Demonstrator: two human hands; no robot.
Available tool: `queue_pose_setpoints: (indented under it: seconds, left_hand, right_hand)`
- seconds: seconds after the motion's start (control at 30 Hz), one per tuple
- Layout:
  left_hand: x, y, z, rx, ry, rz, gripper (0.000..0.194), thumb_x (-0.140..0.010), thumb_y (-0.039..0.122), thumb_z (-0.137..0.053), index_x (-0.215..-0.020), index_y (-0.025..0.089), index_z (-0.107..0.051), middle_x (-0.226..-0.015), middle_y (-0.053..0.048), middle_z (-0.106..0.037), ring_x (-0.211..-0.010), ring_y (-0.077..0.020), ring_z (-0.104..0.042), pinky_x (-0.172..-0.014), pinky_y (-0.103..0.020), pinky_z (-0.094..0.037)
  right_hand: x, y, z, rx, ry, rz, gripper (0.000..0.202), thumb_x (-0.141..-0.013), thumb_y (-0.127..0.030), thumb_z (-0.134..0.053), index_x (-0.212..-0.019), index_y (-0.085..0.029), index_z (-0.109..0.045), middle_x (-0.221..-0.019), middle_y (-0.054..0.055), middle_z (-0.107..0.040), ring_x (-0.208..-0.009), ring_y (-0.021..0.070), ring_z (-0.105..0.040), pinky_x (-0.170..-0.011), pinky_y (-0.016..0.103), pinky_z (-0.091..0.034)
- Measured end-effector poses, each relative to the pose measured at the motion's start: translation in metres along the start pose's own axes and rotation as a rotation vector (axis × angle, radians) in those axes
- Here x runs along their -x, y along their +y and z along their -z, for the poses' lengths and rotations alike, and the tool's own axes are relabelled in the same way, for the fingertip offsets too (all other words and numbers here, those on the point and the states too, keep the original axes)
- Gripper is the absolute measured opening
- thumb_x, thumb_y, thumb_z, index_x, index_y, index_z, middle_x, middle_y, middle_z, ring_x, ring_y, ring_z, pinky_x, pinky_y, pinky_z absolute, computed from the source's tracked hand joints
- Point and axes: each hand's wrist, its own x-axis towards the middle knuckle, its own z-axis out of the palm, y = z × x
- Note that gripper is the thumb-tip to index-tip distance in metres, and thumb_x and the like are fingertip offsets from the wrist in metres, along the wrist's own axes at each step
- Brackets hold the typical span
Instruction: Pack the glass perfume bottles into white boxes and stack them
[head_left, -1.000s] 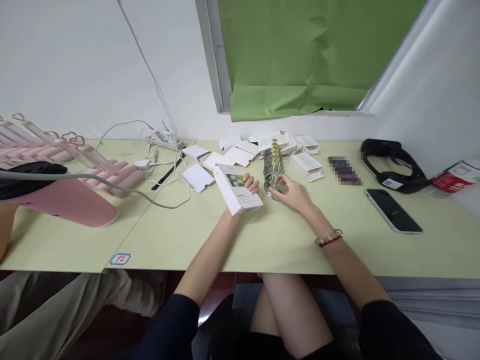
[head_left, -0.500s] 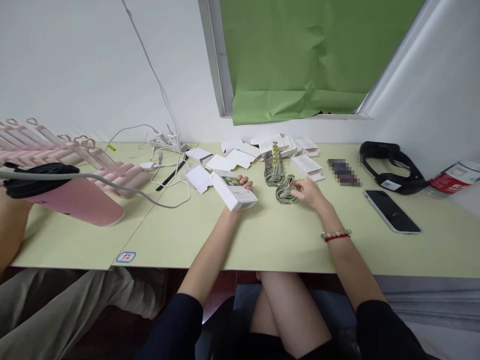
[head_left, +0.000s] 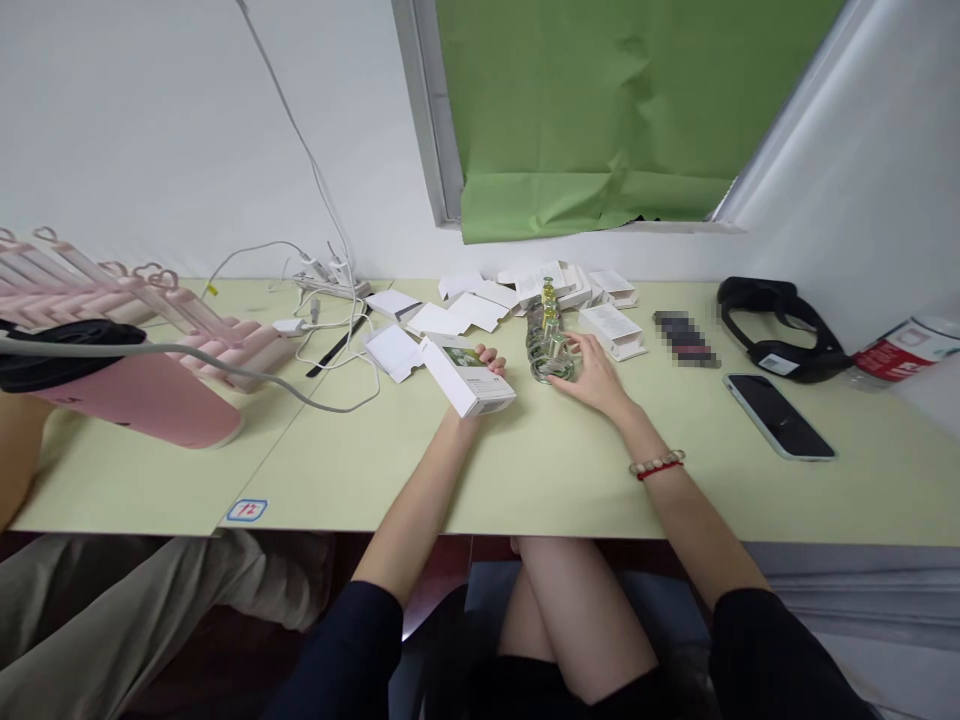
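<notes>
My left hand (head_left: 489,362) is closed round a white carton (head_left: 466,382) with a green flower picture, held tilted above the table. My right hand (head_left: 594,380) curves its fingers round the side of a clear glass perfume bottle (head_left: 553,366), the nearest in a row. Several similar bottles (head_left: 547,312) with yellow-green tops stand in line behind it, partly hidden by one another. Flattened white cartons (head_left: 442,318) lie beyond my left hand. More white boxes (head_left: 559,285) are heaped by the wall, and one box (head_left: 611,328) lies behind my right hand.
To the right lie a phone (head_left: 780,415), a black headset (head_left: 784,335), a blurred dark item (head_left: 684,338) and a red-labelled bottle (head_left: 911,350). On the left are a pink cup (head_left: 150,395), pink tubes (head_left: 225,345), cables and a power strip (head_left: 334,287). Another person's arm (head_left: 19,450) shows there.
My right hand has moved left and away from me with the perfume bottle, which now stands against the front of the row. The left hand keeps hold of the carton.
</notes>
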Motion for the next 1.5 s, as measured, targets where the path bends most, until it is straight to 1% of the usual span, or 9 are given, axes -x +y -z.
queue_pose_setpoints:
  seconds: [0.17, 0.47, 0.63, 0.7, 0.8, 1.0, 1.1, 1.2, 1.5]
  left_hand:
    - [0.003, -0.004, -0.006, -0.070, 0.043, -0.010, 0.034, -0.092, 0.026, -0.024, -0.063, 0.018, -0.040, -0.058, 0.001, -0.032, -0.049, -0.0091, -0.029, -0.047, -0.019, -0.033]
    - [0.000, -0.005, -0.002, -0.169, 0.077, -0.017, 0.032, -0.090, 0.028, -0.028, -0.062, 0.019, -0.042, -0.060, 0.001, -0.033, -0.051, -0.0106, -0.028, -0.053, -0.022, -0.036]
    - [-0.001, -0.002, -0.001, -0.201, 0.101, -0.011, 0.033, -0.091, 0.031, -0.028, -0.063, 0.019, -0.042, -0.061, 0.000, -0.033, -0.053, -0.0111, -0.028, -0.054, -0.023, -0.035]
    - [-0.001, -0.002, 0.000, -0.179, 0.093, -0.017, 0.034, -0.091, 0.030, -0.026, -0.063, 0.019, -0.043, -0.061, 0.000, -0.033, -0.054, -0.0115, -0.028, -0.056, -0.024, -0.036]
    - [-0.001, -0.001, 0.001, -0.160, 0.087, -0.027, 0.035, -0.091, 0.029, -0.025, -0.063, 0.019, -0.044, -0.061, 0.000, -0.033, -0.054, -0.0116, -0.029, -0.056, -0.024, -0.036]
    - [-0.004, -0.003, 0.005, -0.151, 0.065, -0.031, 0.033, -0.090, 0.026, -0.027, -0.064, 0.020, -0.046, -0.059, 0.000, -0.034, -0.054, -0.0118, -0.031, -0.057, -0.025, -0.038]
    - [-0.006, -0.003, 0.005, -0.145, 0.063, -0.022, 0.035, -0.091, 0.028, -0.025, -0.063, 0.019, -0.044, -0.059, 0.000, -0.033, -0.052, -0.0108, -0.030, -0.053, -0.023, -0.037]
    - [-0.005, -0.004, 0.004, -0.178, 0.082, 0.002, 0.035, -0.091, 0.031, -0.027, -0.062, 0.019, -0.043, -0.059, 0.001, -0.033, -0.050, -0.0096, -0.029, -0.050, -0.021, -0.035]
    - [-0.002, -0.005, -0.001, -0.228, 0.096, 0.024, 0.032, -0.090, 0.034, -0.031, -0.064, 0.020, -0.044, -0.056, 0.001, -0.036, -0.048, -0.0091, -0.033, -0.049, -0.022, -0.038]
  right_hand:
    - [0.000, -0.010, -0.012, -0.058, 0.017, 0.031, 0.083, -0.066, -0.039, -0.066, -0.136, -0.020, -0.024, -0.128, 0.012, -0.046, -0.116, 0.0279, -0.043, -0.097, 0.044, -0.035]
    - [0.000, -0.015, -0.023, -0.254, 0.007, -0.079, 0.068, -0.069, -0.034, -0.062, -0.128, -0.017, -0.035, -0.110, 0.009, -0.053, -0.103, 0.0205, -0.051, -0.092, 0.036, -0.040]
    - [-0.003, -0.010, -0.002, -0.303, -0.176, -0.172, 0.063, -0.058, -0.038, -0.071, -0.113, -0.016, -0.049, -0.091, 0.005, -0.060, -0.078, 0.0175, -0.056, -0.073, 0.031, -0.045]
    - [-0.003, -0.005, 0.013, -0.337, -0.290, -0.178, 0.054, -0.058, -0.041, -0.071, -0.102, -0.015, -0.055, -0.085, 0.004, -0.061, -0.072, 0.0160, -0.055, -0.067, 0.029, -0.045]
    - [-0.002, 0.006, 0.029, -0.342, -0.348, -0.206, 0.046, -0.058, -0.042, -0.071, -0.092, -0.015, -0.055, -0.080, 0.003, -0.060, -0.069, 0.0151, -0.054, -0.063, 0.027, -0.043]
    - [0.000, 0.028, 0.034, -0.016, -0.180, -0.346, 0.053, -0.057, -0.050, -0.068, -0.097, -0.018, -0.054, -0.093, 0.007, -0.061, -0.083, 0.0214, -0.056, -0.072, 0.034, -0.044]
    - [0.000, 0.025, 0.029, 0.207, -0.005, -0.481, 0.057, -0.060, -0.058, -0.061, -0.101, -0.019, -0.053, -0.104, 0.012, -0.059, -0.095, 0.0285, -0.055, -0.079, 0.040, -0.042]
    - [0.001, 0.018, 0.023, 0.281, 0.087, -0.550, 0.063, -0.063, -0.061, -0.056, -0.108, -0.017, -0.049, -0.109, 0.016, -0.057, -0.101, 0.0324, -0.053, -0.081, 0.043, -0.040]
    - [-0.004, 0.021, 0.017, 0.108, 0.022, -0.601, 0.064, -0.066, -0.048, -0.057, -0.120, -0.018, -0.041, -0.113, 0.016, -0.057, -0.100, 0.0319, -0.055, -0.080, 0.042, -0.043]
